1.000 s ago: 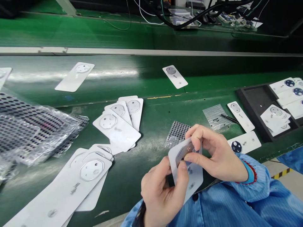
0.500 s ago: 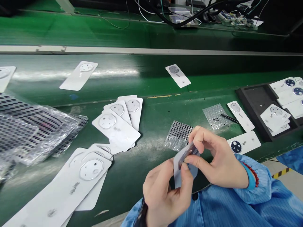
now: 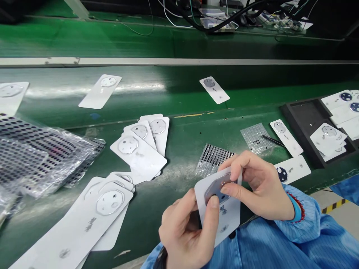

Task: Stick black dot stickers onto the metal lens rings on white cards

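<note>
Both my hands hold one white card (image 3: 227,216) with an octagonal camera-lens insert, close above the near edge of the green bench (image 3: 182,149). My left hand (image 3: 185,231) grips the card from below, thumb pressed on the insert. My right hand (image 3: 259,186) pinches the card's top, thumb and forefinger on the insert. A sheet of small black dots (image 3: 211,157) in clear film lies just behind my hands.
Fanned stacks of white cards lie at centre (image 3: 143,145) and lower left (image 3: 92,216). Crumpled dotted film bags (image 3: 36,157) sit left. A black tray (image 3: 308,119) with cards stands right, beside a dotted sheet and tweezers (image 3: 272,141). Single cards ride the conveyor belt (image 3: 214,89).
The card was tilted edge-on half a second ago; now its face is turned back towards me. The cards on the belt have drifted right.
</note>
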`<state>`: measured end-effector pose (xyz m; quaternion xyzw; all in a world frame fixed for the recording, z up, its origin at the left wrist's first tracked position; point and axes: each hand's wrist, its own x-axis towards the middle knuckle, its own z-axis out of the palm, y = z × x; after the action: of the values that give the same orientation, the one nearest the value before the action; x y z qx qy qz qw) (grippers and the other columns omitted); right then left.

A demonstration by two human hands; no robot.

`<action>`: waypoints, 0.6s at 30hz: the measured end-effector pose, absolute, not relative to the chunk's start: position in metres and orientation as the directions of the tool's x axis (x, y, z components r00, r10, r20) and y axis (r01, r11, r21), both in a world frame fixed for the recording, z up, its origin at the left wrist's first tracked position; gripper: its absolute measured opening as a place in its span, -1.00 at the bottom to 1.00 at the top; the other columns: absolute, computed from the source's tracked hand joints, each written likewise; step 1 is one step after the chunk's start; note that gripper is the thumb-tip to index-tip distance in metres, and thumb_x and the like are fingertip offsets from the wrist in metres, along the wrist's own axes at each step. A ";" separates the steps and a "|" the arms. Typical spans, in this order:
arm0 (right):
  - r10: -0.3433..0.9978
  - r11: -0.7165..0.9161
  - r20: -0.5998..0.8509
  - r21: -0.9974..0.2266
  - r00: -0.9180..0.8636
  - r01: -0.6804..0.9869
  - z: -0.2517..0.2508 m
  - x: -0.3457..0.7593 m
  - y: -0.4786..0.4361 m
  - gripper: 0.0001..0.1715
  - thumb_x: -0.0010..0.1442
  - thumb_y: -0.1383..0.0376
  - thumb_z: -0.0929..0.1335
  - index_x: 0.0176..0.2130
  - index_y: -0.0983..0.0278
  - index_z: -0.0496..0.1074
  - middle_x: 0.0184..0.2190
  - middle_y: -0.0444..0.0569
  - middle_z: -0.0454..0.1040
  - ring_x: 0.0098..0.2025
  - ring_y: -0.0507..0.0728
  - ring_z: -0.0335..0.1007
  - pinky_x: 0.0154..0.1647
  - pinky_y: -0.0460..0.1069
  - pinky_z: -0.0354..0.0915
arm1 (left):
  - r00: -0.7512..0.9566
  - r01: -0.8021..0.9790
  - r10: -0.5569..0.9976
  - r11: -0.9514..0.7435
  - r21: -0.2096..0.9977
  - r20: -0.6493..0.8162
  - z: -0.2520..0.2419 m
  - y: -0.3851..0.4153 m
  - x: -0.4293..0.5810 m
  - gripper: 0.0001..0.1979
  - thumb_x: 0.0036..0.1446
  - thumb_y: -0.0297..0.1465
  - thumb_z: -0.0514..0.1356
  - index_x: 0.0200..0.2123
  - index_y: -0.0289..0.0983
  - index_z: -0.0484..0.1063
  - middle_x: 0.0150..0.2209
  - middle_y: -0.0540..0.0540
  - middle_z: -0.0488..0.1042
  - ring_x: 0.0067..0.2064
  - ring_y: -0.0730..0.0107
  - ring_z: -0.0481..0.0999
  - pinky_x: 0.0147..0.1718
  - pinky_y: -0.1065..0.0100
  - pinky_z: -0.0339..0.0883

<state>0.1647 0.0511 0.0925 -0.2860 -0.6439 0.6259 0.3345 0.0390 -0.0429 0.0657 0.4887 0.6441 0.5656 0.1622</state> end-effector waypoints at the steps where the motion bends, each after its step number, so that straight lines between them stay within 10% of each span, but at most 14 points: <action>1: 0.786 0.053 0.070 -0.998 -0.614 -0.046 0.093 0.165 0.051 -0.78 0.14 0.46 0.44 -0.32 0.22 0.33 -0.23 -0.13 0.46 -0.32 -0.04 0.41 -0.27 -0.13 0.40 | -0.464 0.451 0.810 -0.132 0.883 0.358 0.065 -0.043 0.039 -0.90 0.11 -0.53 0.21 -0.37 -0.21 0.47 -0.63 0.11 0.37 -0.68 0.57 0.24 -0.71 0.50 0.18; 18: 0.835 0.056 0.068 -0.998 -0.547 -0.039 0.094 0.163 0.050 -0.78 0.12 0.46 0.45 -0.33 0.21 0.36 -0.28 -0.17 0.50 -0.33 -0.07 0.46 -0.33 -0.21 0.41 | -0.482 0.348 0.841 -0.075 0.935 0.247 0.064 -0.044 0.036 -0.82 0.10 -0.53 0.24 -0.23 -0.22 0.57 -0.59 0.08 0.51 -0.64 0.53 0.41 -0.64 0.57 0.33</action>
<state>0.1633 0.0500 0.0937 -0.3143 -0.6325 0.6110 0.3576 0.0355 -0.0443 0.0636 0.4606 0.6451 0.5702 0.2160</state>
